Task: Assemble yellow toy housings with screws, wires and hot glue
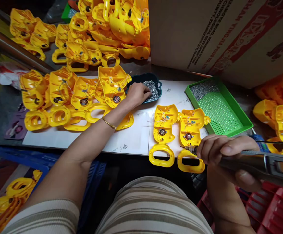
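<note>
At the left a smooth blue plastic crate holds glossy yellow loops; above it a row of hollow yellow shells lies open side up, their moulded insides showing thin wires and round dark discs, each with an oval loop handle below. A slim gold-coloured bangle circles the left wrist; the left hand dips into a dark, round-cornered bowl, its fingers bunched together at the shiny, grainy heap of small metal screws; whether they pinch one cannot be told. To the right stands a matt cardboard carton with red print; before it, on a smooth white sheet, two more yellow shells lie side by side, hollows upward; beyond them sits a green plastic tray, its floor finely patterned, more metal pieces piled at its far end. The right hand has its fingers wrapped around a dark, cylindrical electric screwdriver; its thin bit points leftward, over the right-hand shell's lower end.
</note>
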Demonstrator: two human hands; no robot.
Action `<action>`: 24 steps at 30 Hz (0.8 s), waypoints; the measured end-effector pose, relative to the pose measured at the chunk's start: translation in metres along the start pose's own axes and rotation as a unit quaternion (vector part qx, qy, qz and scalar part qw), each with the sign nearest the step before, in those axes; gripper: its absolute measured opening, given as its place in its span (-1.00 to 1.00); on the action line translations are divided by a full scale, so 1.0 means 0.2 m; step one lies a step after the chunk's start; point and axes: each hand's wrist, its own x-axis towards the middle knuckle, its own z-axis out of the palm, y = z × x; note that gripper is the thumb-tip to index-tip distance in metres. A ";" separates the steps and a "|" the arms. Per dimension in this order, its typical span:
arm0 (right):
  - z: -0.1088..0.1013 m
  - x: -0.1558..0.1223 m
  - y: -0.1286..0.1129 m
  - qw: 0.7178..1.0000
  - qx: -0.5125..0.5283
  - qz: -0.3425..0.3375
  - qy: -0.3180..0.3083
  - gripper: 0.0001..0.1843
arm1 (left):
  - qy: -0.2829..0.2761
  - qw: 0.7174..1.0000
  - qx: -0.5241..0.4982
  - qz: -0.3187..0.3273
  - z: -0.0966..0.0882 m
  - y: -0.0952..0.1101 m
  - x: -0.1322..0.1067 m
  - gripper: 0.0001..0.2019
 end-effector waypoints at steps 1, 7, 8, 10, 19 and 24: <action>0.00 0.00 0.00 1.000 0.002 -0.003 -0.005 -0.71 | 0.003 1.000 0.005 0.000 0.00 0.00 0.00 -0.73; -0.02 -0.02 -0.02 1.000 0.001 -0.004 -0.008 -0.71 | 0.085 0.996 -0.037 0.006 0.01 0.00 0.02 -0.74; -0.02 -0.02 -0.02 1.000 -0.002 -0.005 -0.003 -0.72 | 0.117 0.991 -0.068 0.005 0.00 0.01 0.01 -0.77; -0.03 -0.02 -0.01 1.000 -0.007 -0.007 0.000 -0.72 | 0.182 0.975 -0.127 0.011 -0.03 0.04 -0.05 -0.81; 0.04 0.05 -0.02 0.999 -0.005 0.013 0.036 -0.74 | 0.187 0.924 -0.186 0.277 0.17 0.29 -0.73 -0.88; 0.10 0.09 -0.03 1.000 0.018 0.006 0.006 -0.78 | 0.134 0.928 -0.226 0.263 0.29 0.34 -0.83 -0.88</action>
